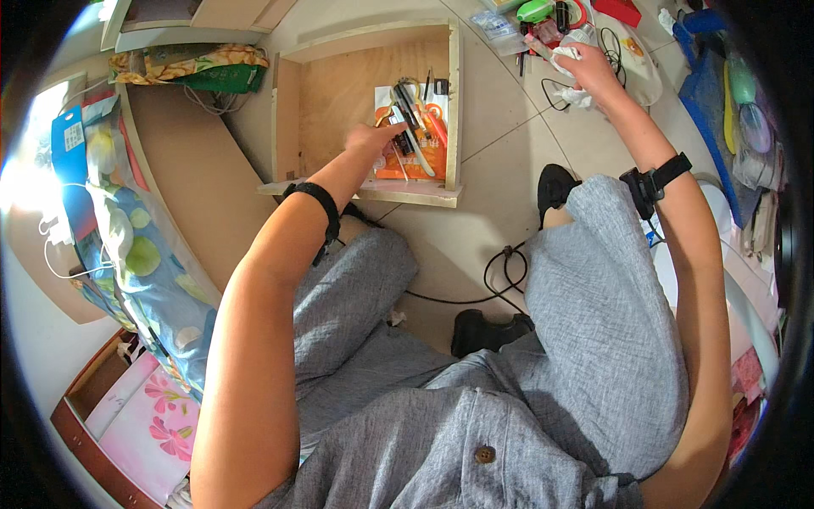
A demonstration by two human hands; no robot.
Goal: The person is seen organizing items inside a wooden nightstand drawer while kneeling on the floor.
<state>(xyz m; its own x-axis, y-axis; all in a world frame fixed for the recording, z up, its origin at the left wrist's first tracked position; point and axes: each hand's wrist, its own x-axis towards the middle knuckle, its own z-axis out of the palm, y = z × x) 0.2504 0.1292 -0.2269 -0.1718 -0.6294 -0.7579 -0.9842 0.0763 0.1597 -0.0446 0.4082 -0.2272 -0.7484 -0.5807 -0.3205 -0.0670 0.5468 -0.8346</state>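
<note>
A wooden drawer [362,35] lies on the tiled floor before me. In its right part rests an orange and white packet [416,153] with pens, a pink-red stick [437,127] and other slim items on top. My left hand [375,141] reaches over the drawer's near side, its fingers at the pens [407,105]; whether it grips one is hard to tell. At the upper right, my right hand [591,71] has crumpled white tissue [566,58] between its fingers, close to a pile of small things on the floor.
The pile holds a green item [535,9], a clear plastic packet [499,30], a red box [618,9] and black cables. A blue bag [712,114] stands at the right. A black cable [486,280] loops between my legs. Cardboard [191,172] and patterned fabric [137,235] lie at the left.
</note>
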